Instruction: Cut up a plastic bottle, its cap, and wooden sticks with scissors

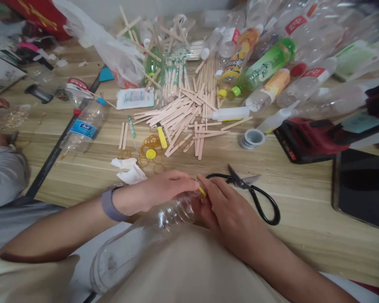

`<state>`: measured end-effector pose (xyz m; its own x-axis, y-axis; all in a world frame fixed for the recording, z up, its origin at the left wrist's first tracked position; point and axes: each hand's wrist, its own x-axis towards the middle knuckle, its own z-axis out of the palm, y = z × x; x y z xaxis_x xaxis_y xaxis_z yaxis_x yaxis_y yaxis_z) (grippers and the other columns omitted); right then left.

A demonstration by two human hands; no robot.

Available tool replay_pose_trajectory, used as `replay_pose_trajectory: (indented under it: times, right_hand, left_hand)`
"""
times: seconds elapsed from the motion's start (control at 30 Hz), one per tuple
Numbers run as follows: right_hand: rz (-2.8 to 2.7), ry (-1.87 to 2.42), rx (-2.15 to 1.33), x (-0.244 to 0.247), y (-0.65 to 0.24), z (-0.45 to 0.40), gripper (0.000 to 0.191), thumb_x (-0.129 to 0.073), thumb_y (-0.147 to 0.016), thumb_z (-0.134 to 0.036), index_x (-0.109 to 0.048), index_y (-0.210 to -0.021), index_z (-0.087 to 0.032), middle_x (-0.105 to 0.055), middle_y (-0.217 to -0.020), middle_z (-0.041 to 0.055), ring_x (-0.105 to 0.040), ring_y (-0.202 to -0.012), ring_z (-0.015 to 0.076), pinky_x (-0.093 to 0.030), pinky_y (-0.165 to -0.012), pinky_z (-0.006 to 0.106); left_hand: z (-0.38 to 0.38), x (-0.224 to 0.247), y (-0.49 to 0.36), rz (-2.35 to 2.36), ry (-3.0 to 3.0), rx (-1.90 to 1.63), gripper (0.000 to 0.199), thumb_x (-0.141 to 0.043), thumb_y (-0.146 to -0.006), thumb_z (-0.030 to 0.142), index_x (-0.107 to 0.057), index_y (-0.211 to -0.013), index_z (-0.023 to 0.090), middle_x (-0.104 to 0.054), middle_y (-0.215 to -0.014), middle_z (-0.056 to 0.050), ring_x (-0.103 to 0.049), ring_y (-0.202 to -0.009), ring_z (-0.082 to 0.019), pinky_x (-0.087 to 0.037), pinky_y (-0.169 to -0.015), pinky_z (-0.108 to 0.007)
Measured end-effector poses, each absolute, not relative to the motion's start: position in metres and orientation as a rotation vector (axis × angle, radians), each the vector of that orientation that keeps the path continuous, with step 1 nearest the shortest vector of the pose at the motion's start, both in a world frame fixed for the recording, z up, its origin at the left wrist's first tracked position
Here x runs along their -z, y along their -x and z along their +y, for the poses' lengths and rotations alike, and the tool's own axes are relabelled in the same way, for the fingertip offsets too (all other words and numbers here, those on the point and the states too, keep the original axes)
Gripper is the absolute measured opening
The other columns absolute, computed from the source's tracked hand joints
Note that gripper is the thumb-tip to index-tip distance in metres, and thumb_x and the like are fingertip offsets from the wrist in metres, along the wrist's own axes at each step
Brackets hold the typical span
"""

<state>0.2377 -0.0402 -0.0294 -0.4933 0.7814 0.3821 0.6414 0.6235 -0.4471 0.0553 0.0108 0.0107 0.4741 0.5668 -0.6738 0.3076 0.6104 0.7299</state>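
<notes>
Clear bottle (pixel 135 240): lies across my lap, neck toward the table edge, my left hand (pixel 154 193) wrapped over the neck. Scissors (pixel 252 189): idle just beyond my right hand (pixel 227 208). Yellow cap (pixel 202 191): still on, right fingertips pinching it.

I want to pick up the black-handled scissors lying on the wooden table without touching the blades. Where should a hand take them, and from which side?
Take the black-handled scissors by the two handle loops, which lie nearest the person, right of the right hand. Come from the near right; the open blades point away to the upper left.
</notes>
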Motion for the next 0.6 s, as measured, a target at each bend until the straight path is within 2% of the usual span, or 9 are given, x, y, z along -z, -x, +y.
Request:
replay_pose_trajectory:
  times: [0.17, 0.37, 0.47, 0.6]
  right_hand:
    - [-2.366, 1.146, -0.338, 0.0293, -0.2350, -0.0415, 0.022, -0.041, -0.090, -0.006, -0.056, -0.105, -0.014, -0.062, -0.086, 0.0091, -0.060, -0.076, 0.0230, -0.055, -0.066, 0.036]
    - [-2.394, 1.118, -0.259, 0.0346, -0.2362, -0.0409, 0.023, -0.039, -0.094, -0.006, -0.057, -0.107, -0.011, -0.063, -0.088, 0.0102, -0.059, -0.076, 0.0234, -0.052, -0.064, 0.036]
    - [-2.455, 1.090, -0.200, 0.0354, -0.2389, -0.0398, 0.021, -0.040, -0.096, -0.009, -0.060, -0.102, -0.012, -0.063, -0.086, 0.0101, -0.060, -0.077, 0.0239, -0.051, -0.070, 0.039]
    - [-2.409, 1.051, -0.179, 0.0334, -0.2415, -0.0385, 0.022, -0.041, -0.097, -0.011, -0.060, -0.110, -0.011, -0.066, -0.090, 0.0114, -0.064, -0.083, 0.0249, -0.053, -0.077, 0.040]
  left_hand:
    - [0.0081, -0.0084, -0.0548, 1.131, -0.991, -0.209, 0.021, -0.057, -0.083, 0.034, -0.067, -0.073, 0.019, -0.066, -0.073, 0.003, -0.060, -0.070, -0.014, -0.043, -0.065, -0.025]
    - [0.0061, -0.0026, -0.0528, 1.177, -1.145, -0.148, 0.022, -0.063, -0.081, 0.042, -0.064, -0.077, 0.020, -0.069, -0.074, 0.001, -0.065, -0.073, -0.018, -0.044, -0.065, -0.027]
    - [0.0071, -0.0031, -0.0524, 1.189, -1.205, -0.115, 0.029, -0.065, -0.081, 0.048, -0.065, -0.079, 0.019, -0.071, -0.077, -0.003, -0.065, -0.074, -0.020, -0.046, -0.067, -0.030]
    - [0.0101, -0.0064, -0.0525, 1.123, -1.126, -0.159, 0.025, -0.066, -0.082, 0.043, -0.069, -0.078, 0.018, -0.071, -0.078, -0.003, -0.064, -0.074, -0.017, -0.046, -0.070, -0.029]
